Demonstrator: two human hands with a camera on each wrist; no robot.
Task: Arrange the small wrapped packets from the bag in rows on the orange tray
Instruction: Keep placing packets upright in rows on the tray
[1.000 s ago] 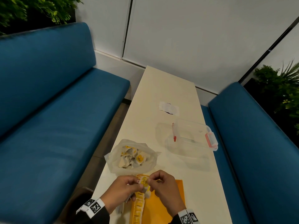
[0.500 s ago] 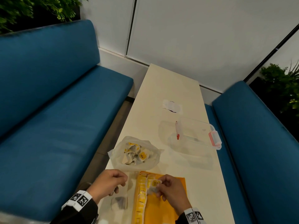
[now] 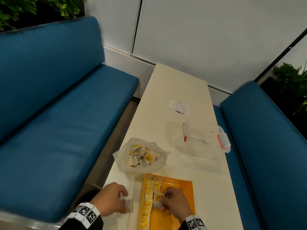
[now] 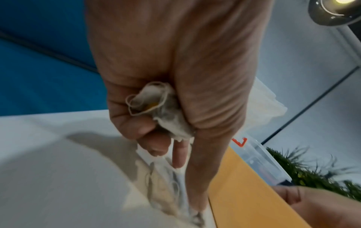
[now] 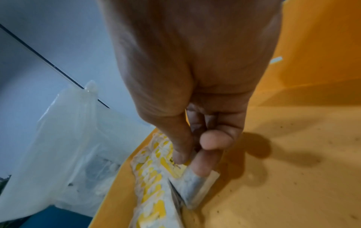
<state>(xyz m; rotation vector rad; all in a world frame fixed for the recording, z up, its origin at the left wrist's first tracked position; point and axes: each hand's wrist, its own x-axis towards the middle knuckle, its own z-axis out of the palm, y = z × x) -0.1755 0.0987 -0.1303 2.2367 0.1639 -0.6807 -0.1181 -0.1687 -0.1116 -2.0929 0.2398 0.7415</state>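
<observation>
The orange tray lies at the near end of the table, with a row of yellow-and-white packets along its left side and a short second row beside it. My right hand pinches one packet between thumb and fingers, low over that second row; the right wrist view shows the packet touching the tray. My left hand rests on the table left of the tray and grips crumpled packets in its palm. The open plastic bag of packets sits just beyond the tray.
A clear plastic container with red latches stands beyond the tray on the right, with a white paper scrap farther back. Blue benches flank the narrow table. The table's left edge runs close beside my left hand.
My hands, together on one packet a second ago, have parted. The left went left onto the table; the right brought the packet down toward me onto the tray's second row.
</observation>
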